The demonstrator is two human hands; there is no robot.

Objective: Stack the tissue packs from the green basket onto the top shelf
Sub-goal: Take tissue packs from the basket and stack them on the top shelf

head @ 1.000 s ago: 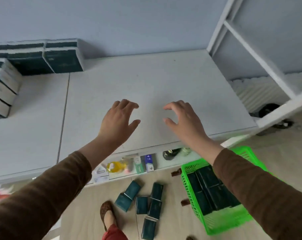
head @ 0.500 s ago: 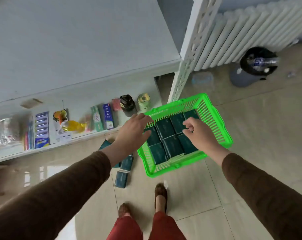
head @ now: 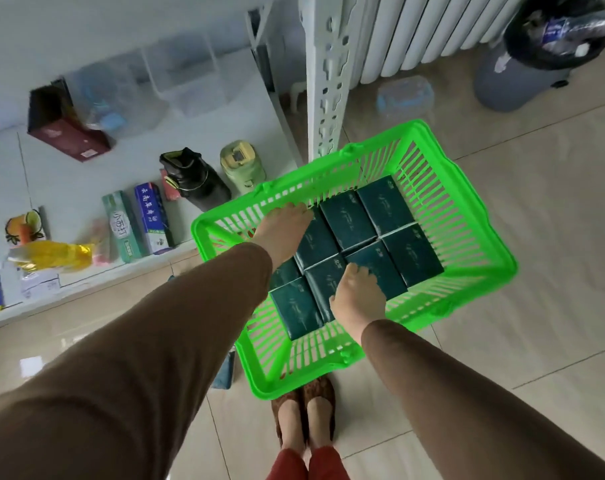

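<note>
Both hands reach into the green basket (head: 467,216) at frame centre: left hand (head: 283,227) and right hand (head: 358,295) rest fingers-down on dark tissue packs (head: 349,218), apparently to lift them; firm grip unclear.

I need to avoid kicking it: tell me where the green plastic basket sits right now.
In the head view, the green plastic basket sits on the tiled floor right of centre, just ahead of the person's feet and beside the white shelf post.

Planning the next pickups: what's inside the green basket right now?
The green basket holds dark teal tissue packs laid flat side by side, with both hands on them, left hand and right hand. Any layer beneath is covered.
</note>
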